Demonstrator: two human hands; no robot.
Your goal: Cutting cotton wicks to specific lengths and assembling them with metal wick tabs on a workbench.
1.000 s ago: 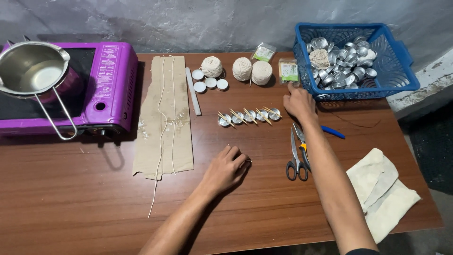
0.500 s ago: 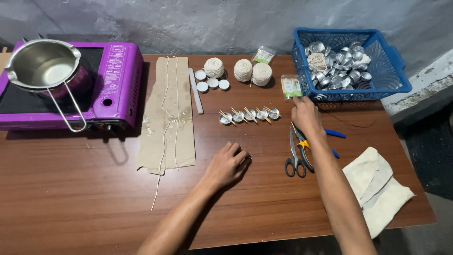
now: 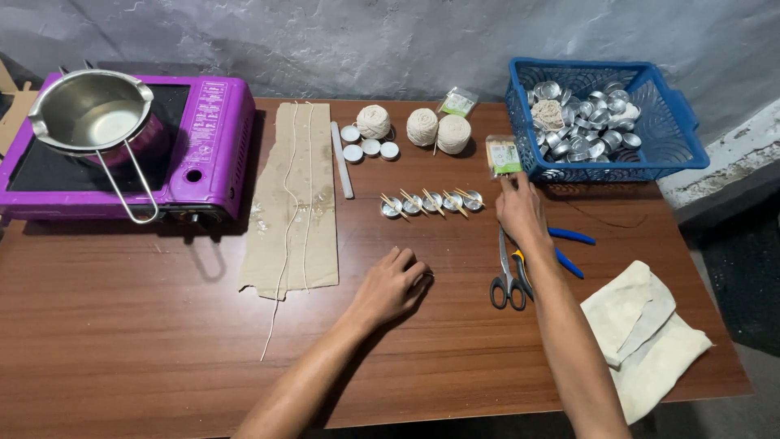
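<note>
Right hand (image 3: pixel 520 210) has slid back from the blue basket (image 3: pixel 678 122), fingers loosely together near the small packet (image 3: pixel 503 154). Left hand (image 3: pixel 392 286) unmoved on the tabletop (image 3: pixel 122 325), fingers curled, holding nothing visible

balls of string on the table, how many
3, all at the table's far edge: one ball of string beside the white discs, two more touching each other just right of it. None looks hidden.

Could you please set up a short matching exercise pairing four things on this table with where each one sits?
Things:
1. steel pouring pot
2. blue plastic basket
3. black-handled scissors
4. cream folded cloth

Places:
A. far right corner, full of small metal cups
B. near right edge of the table
C. on the purple stove, far left
D. beside the right forearm

Pairs: 1-C, 2-A, 3-D, 4-B
</note>
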